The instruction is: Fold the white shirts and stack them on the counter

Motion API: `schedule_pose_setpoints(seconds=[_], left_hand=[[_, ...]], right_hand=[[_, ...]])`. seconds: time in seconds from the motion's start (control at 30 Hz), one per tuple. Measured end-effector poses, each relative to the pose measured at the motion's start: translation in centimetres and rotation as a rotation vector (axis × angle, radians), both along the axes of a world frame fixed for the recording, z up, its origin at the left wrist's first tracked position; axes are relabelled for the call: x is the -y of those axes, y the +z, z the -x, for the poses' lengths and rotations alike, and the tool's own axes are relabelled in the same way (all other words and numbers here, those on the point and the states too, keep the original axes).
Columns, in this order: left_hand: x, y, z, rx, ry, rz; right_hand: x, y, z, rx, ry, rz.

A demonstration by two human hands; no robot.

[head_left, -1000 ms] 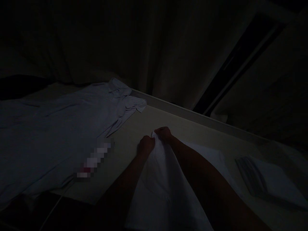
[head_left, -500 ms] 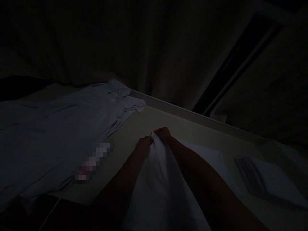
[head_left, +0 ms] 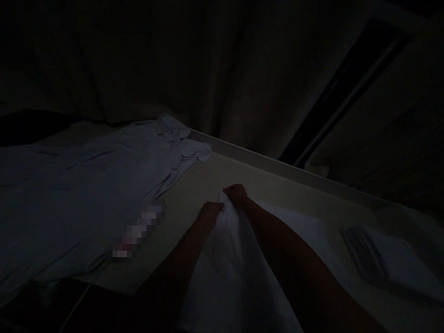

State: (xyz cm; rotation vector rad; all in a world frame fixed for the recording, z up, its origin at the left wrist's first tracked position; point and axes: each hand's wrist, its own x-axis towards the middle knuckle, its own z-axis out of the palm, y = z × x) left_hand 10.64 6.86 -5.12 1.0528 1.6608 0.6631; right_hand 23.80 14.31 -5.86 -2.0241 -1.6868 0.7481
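The scene is very dark. My left hand (head_left: 210,210) and my right hand (head_left: 236,193) both pinch the far edge of a white cloth (head_left: 229,273) that runs back toward me between my forearms. The hands sit close together, a few fingers' width apart, on a pale table top (head_left: 194,185). The cloth also spreads to the right under my right forearm.
A light blue garment (head_left: 86,185) lies spread over the table's left half, collar at the far edge. A blurred small item (head_left: 138,230) lies on its near hem. A folded white stack (head_left: 388,263) sits at the right. Dark curtains hang behind the table's raised rim (head_left: 284,169).
My left hand has slid slightly down and toward me along the cloth's edge. My right hand has stayed in place.
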Motion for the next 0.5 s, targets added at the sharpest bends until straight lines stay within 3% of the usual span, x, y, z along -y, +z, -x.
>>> schedule_pose_setpoints(seconds=[0.13, 0.37, 0.5], left_hand=[[3.1, 0.4, 1.7, -0.078, -0.076, -0.025], [13.0, -0.7, 4.7, -0.279, -0.195, -0.133], [14.7, -0.9, 4.9, -0.333, -0.188, -0.127]], right_hand=[[0.1, -0.3, 0.4, 0.047, -0.001, -0.027], [0.5, -0.1, 1.2, 0.131, -0.036, -0.05], [0.9, 0.7, 1.8, 0.167, -0.008, -0.069]])
